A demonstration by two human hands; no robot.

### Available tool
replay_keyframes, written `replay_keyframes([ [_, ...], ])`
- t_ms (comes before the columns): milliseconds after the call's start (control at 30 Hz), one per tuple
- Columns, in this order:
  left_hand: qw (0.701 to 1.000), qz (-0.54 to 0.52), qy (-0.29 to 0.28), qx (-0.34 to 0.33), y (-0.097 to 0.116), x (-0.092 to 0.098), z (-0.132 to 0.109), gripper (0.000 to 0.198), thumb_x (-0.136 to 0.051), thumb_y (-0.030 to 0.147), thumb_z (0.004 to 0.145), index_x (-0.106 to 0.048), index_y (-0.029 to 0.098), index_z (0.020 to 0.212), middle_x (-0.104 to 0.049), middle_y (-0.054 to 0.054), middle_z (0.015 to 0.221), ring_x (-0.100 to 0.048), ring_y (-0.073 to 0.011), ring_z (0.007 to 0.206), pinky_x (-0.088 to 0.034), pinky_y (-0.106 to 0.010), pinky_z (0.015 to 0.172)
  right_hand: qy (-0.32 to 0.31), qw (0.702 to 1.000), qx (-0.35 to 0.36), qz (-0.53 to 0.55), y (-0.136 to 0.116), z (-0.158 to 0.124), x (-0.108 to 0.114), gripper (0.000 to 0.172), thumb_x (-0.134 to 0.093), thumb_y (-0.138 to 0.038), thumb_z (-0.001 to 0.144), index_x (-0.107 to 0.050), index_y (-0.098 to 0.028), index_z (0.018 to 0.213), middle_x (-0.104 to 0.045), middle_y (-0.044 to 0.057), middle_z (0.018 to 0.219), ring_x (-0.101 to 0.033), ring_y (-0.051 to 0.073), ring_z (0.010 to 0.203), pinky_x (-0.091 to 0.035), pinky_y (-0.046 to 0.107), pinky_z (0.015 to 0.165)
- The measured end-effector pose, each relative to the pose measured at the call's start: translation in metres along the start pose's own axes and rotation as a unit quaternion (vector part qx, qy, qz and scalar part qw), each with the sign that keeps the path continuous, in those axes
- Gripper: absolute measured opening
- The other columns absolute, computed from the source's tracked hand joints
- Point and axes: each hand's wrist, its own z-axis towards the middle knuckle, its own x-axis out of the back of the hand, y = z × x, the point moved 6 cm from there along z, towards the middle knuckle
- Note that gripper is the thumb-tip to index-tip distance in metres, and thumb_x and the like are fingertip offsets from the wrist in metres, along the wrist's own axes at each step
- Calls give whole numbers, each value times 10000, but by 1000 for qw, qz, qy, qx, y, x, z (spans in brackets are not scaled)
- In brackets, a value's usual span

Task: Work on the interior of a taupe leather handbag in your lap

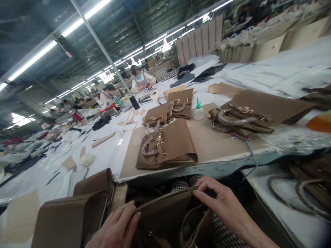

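A brown handbag (165,213) lies in my lap, its mouth facing up so that part of the inside shows. At the bag's left edge is my left hand (117,227), its fingers closed over the rim. My right hand (219,203) pinches the top edge near the right corner between thumb and fingers. A small metal fitting (150,234) glints low on the bag. The bag's lower part runs out of view at the bottom.
Handbags with wrapped handles (178,141) lie on the worktable ahead, more brown bags (263,106) to the right. A green-tipped bottle (199,112) stands between. Brown bag pieces (64,213) rest close on the left. A co-worker (141,79) sits across the table.
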Motion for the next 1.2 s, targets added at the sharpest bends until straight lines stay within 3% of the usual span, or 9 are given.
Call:
replay_keyframes([
  [67, 997, 44, 29, -57, 6, 9, 4, 241, -541, 414, 965, -735, 299, 1047, -680, 7, 1343, -692, -246, 1164, -590, -356, 985, -1, 1000, 5, -6, -1, 1, -1, 285, -632, -383, 878, -561, -207, 665, -649, 30, 891, -628, 210, 899, -441, 333, 855],
  [133, 996, 8, 69, -62, 10, 14, 8, 226, -566, 370, 966, -741, 288, 1083, -658, 4, 1377, -677, -217, 1188, -566, -308, 1020, 4, 1000, 3, -7, -1, 1, -1, 285, -627, -382, 875, -552, -208, 662, -643, 29, 884, -625, 211, 891, -440, 336, 849],
  [267, 977, -198, 79, 3, 10, 6, 14, 284, -571, 335, 983, -692, 339, 1239, -738, 37, 1226, -696, -140, 1125, -533, -169, 993, 12, 1000, -1, -8, 1, -1, 1, 278, -622, -378, 874, -560, -206, 664, -651, 35, 906, -624, 217, 900, -441, 339, 851],
  [467, 944, -307, 59, 101, 11, -2, 21, 152, -731, 438, 861, -783, 306, 918, -772, 41, 928, -722, -164, 869, -542, -180, 793, 22, 1000, 5, 2, 4, -3, 3, 269, -621, -365, 879, -560, -206, 670, -650, 30, 892, -622, 210, 886, -445, 330, 845],
  [600, 949, -294, 36, 105, 15, 0, 27, 158, -704, 435, 882, -752, 289, 850, -735, 54, 864, -685, -139, 815, -492, -175, 780, 24, 1000, 2, 3, 2, -4, 4, 281, -619, -369, 878, -553, -205, 660, -647, 35, 886, -620, 214, 889, -441, 332, 844],
  [800, 979, -201, 10, 0, 29, 8, 38, 191, -575, 403, 979, -676, 263, 897, -678, 26, 854, -666, -114, 801, -497, -154, 765, 26, 1000, -3, 8, 1, -5, 3, 273, -616, -353, 879, -553, -204, 659, -642, 30, 861, -615, 208, 860, -441, 331, 825],
  [1000, 985, 50, 29, -161, 46, 4, 45, 277, -446, 302, 1026, -600, 273, 1254, -653, -18, 1374, -726, -137, 1075, -599, -162, 837, 48, 999, 1, 10, 2, -7, 3, 245, -626, -292, 857, -530, -203, 650, -621, 16, 823, -601, 190, 819, -442, 319, 796],
  [1100, 978, 54, 4, -200, 58, -8, 53, 312, -435, 324, 1037, -565, 260, 1314, -740, 18, 1218, -732, -126, 1056, -604, -197, 875, 57, 998, -1, 8, 2, -8, 3, 232, -625, -265, 852, -529, -203, 650, -622, 12, 820, -600, 186, 821, -443, 313, 793],
  [1200, 984, 23, -20, -178, 67, -17, 64, 283, -435, 344, 1041, -595, 283, 1266, -748, 36, 1165, -744, -122, 1001, -624, -198, 818, 56, 998, -4, 7, 2, -10, 4, 220, -627, -262, 852, -544, -202, 658, -631, 14, 824, -601, 188, 819, -444, 315, 787],
])
